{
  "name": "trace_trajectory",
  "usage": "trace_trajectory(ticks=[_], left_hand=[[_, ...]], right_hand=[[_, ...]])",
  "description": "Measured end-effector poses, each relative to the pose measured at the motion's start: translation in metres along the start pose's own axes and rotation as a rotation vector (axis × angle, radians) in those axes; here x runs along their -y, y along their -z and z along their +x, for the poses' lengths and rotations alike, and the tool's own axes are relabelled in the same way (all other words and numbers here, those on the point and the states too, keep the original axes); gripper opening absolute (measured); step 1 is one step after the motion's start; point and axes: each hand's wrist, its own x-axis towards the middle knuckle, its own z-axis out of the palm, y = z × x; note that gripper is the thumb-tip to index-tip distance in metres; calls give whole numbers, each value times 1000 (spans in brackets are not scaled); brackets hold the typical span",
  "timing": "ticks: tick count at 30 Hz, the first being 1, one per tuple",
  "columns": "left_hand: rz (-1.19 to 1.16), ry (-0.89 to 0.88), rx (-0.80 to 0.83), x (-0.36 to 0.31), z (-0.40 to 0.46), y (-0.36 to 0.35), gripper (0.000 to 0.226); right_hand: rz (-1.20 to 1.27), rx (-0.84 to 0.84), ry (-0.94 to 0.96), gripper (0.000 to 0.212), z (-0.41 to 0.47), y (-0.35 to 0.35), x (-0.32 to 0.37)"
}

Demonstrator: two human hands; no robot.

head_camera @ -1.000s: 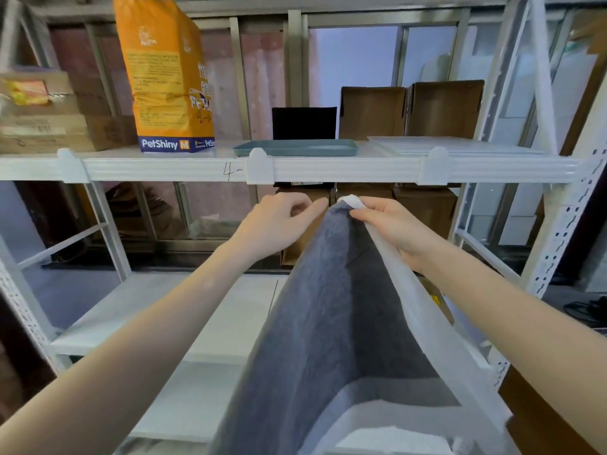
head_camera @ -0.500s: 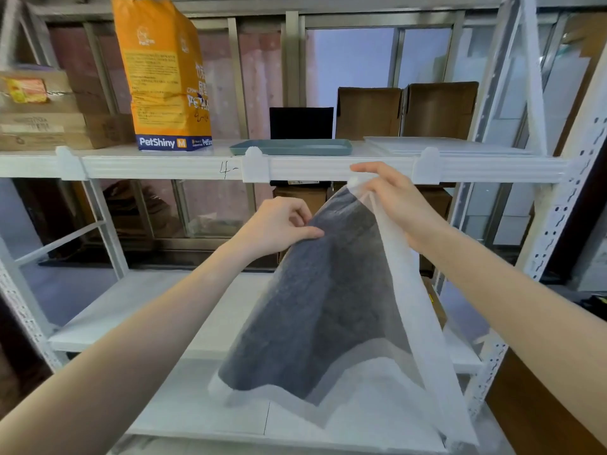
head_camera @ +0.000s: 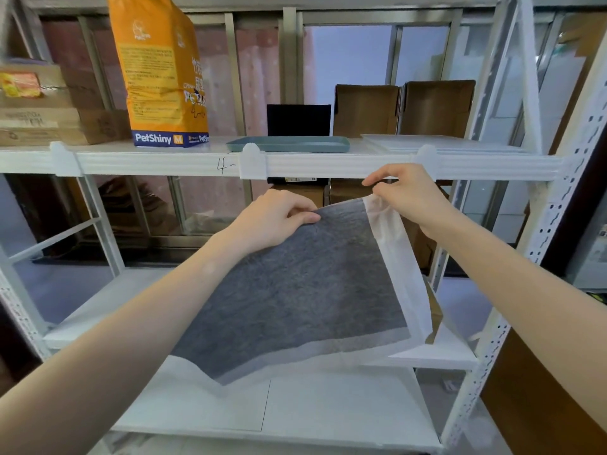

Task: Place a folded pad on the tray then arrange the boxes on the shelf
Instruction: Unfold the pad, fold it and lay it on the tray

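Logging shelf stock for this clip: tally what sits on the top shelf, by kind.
Orange bag: 1
Teal tray: 1
Black box: 1
Upright brown cardboard boxes: 2
White flat stack: 1
Cardboard pile at left, count unclear: 1
Total: 7

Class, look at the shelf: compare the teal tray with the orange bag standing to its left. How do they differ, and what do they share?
The orange bag stands tall and upright; the teal tray lies low and flat. The bag carries printed text and a blue band reading PetShiny; the tray is plain. The bag looks soft-sided, the tray rigid with a raised rim. Both rest on the same white shelf.
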Motion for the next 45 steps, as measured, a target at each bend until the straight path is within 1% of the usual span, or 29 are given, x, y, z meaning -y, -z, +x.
trace_trajectory(ticks=[2, 3, 4, 7, 8, 9, 10, 12, 13, 15, 17, 19, 21, 23, 25, 27, 29, 31, 33, 34, 36, 37, 39, 42, 45], left_hand=[[-5, -5, 20, 3, -2, 1, 18], [-17, -5, 27, 4, -2, 1, 18], [-30, -6, 30, 5, -3, 2, 17], [-51, -18, 23, 5, -2, 4, 17], [-53, -25, 27, 5, -1, 5, 18], [-52, -31, 35, 5, 0, 6, 18], [-46, -34, 41, 5, 0, 7, 18], [-31, -40, 37, 7, 1, 7, 18], [-23, -43, 31, 8, 0, 7, 18], [0, -49, 21, 9, -1, 6, 19], [26, -61, 25, 8, -2, 4, 18], [40, -66, 39, 6, -2, 1, 18], [48, -54, 48, 4, 0, -2, 17], [37, -48, 40, 3, 1, -4, 15], [-18, -47, 5, 7, 0, -6, 11], [-55, -21, 26, 12, -4, -6, 22], [-52, 17, 98, 22, -8, -8, 31], [-35, 40, 142, 31, -11, -9, 25], [-48, 50, 133, 38, -13, -9, 10], [-48, 49, 121, 39, -14, -8, 12], [-25, 53, 96, 40, -14, -5, 24], [-7, 55, 88, 40, -14, -3, 24], [44, 64, 82, 41, -10, 0, 18], [138, 99, 82, 41, -6, 3, 28], [185, 120, 52, 42, -4, 5, 27]], right_hand=[[-70, -59, 20, 23, 0, 1, -3], [-110, -66, 51, 20, -1, 2, -3], [-124, -30, 85, 18, -1, 2, -3], [-80, 235, 150, 21, -4, 0, 2], [-112, 297, 182, 24, -5, -1, 4], [-160, 324, 218, 27, -5, -3, 4], [-209, 322, 248, 26, -4, -4, 5], [-313, 269, 270, 17, -3, -4, 7], [-391, 230, 269, 11, -2, -5, 8], [-568, 174, 301, 8, -2, -6, 8], [-641, 186, 405, 13, -7, -11, 11], [-688, 251, 514, 28, -14, -19, 18], [-749, 297, 562, 38, -17, -30, 24], [-734, 295, 531, 34, -16, -37, 28], [-681, 295, 464, 24, -14, -38, 29], [-689, 294, 422, 11, -11, -36, 28], [-708, 272, 376, 3, -8, -31, 25], [-703, 252, 333, 6, -4, -24, 23], [-693, 217, 317, 6, 0, -17, 20], [-689, 199, 309, 7, 2, -14, 18], [-678, 182, 291, 6, 6, -10, 16], [-681, 182, 284, 6, 7, -9, 15], [-695, 190, 280, 6, 8, -9, 13], [-693, 195, 297, 7, 7, -9, 12], [-671, 194, 311, 8, 7, -9, 12]])
